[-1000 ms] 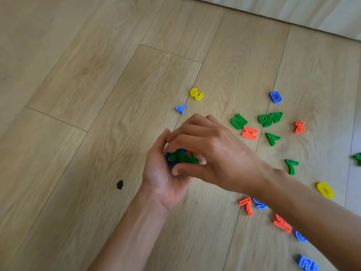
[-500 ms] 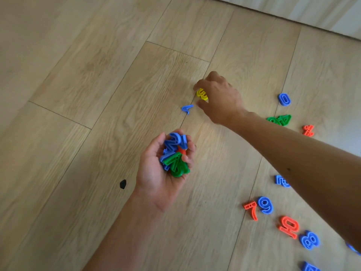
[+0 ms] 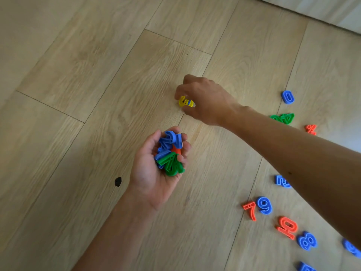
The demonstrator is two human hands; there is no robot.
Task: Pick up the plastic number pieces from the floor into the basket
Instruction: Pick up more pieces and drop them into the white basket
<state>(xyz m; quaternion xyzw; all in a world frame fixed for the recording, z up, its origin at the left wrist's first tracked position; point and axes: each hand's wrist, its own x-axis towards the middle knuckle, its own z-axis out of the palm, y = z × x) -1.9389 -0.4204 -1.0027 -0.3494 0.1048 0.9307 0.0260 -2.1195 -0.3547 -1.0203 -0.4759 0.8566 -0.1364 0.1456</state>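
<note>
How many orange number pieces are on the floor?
3: an orange percent sign at far right, an orange 7 beside the blue 9, and an orange two-digit piece nearer the camera. The right forearm may hide others.

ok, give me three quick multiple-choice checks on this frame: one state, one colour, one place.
1. The left hand is:
A. open and empty
B. cupped round a handful of number pieces
C. pinching a single piece

2. The piece showing most in the right hand is:
A. orange
B. yellow
C. green

3. The orange 7 lies:
A. in the left hand
B. under the right hand
C. on the floor beside the blue 9

Answers:
1 B: its fingers curl round blue, green and orange pieces.
2 B: a yellow piece sits between thumb and fingers.
3 C: the two lie side by side on the boards, away from both hands.
</note>
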